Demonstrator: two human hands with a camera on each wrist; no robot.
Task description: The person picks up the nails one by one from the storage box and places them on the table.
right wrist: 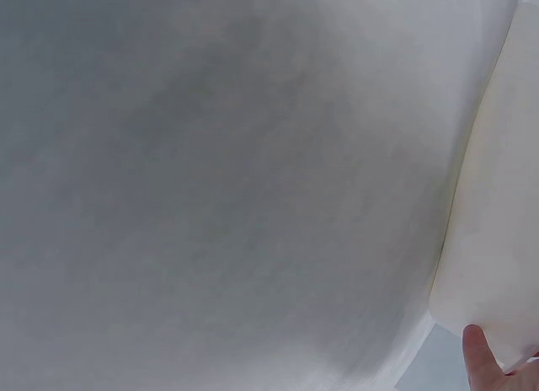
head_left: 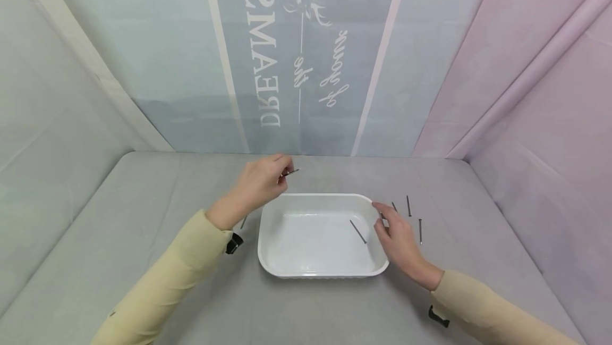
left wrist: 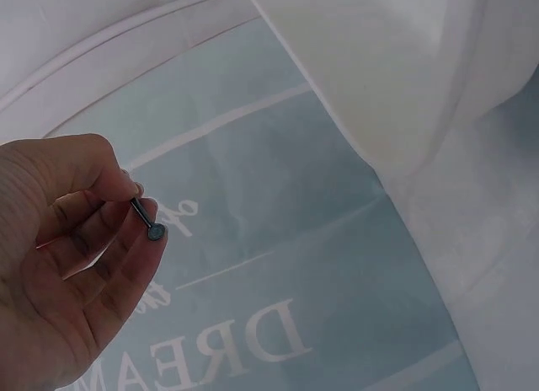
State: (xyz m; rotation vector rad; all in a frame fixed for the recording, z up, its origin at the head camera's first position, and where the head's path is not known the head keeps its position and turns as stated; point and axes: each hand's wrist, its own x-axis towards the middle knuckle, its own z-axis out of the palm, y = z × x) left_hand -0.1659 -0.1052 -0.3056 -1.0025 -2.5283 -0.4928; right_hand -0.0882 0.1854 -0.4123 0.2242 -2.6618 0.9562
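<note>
My left hand [head_left: 264, 180] is raised above the far left rim of a white rectangular baking dish [head_left: 306, 275]. Its thumb and fingers pinch a dark metal nail [head_left: 291, 173]; in the left wrist view the flat round head of that nail [left wrist: 156, 232] sticks out past the fingertips. At the dish's right side, my right hand [head_left: 399, 241] holds the rim with bent fingers, and a fingertip [right wrist: 476, 349] shows against the white wall in the right wrist view. Inside the dish, toward its right end, lies one nail [head_left: 358, 232].
Several nails, among them one upright in the view [head_left: 421, 231] and one farther back [head_left: 408, 206], lie on the grey cloth right of the dish. Another nail [head_left: 244, 221] shows beside the left wrist. A printed fabric wall [head_left: 306, 137] closes the back.
</note>
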